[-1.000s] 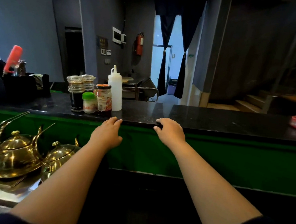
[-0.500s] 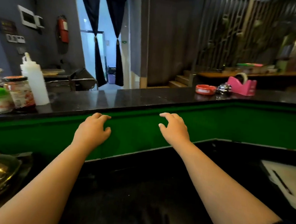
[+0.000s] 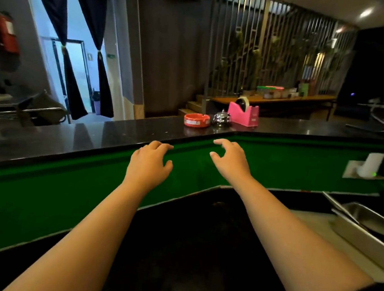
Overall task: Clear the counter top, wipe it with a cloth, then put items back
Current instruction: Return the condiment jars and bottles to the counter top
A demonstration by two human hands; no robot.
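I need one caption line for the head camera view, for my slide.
Both empty hands, left and right, reach toward the black counter top, where a red ashtray, bell and pink tape dispenser stand.

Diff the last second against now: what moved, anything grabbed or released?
The view swung right: the jars and squeeze bottle left the frame, and the red ashtray, bell and pink tape dispenser came in. The left hand and right hand came off the counter top edge and now hover by the green panel. Nothing grabbed or released; both hands stay empty, fingers loose.
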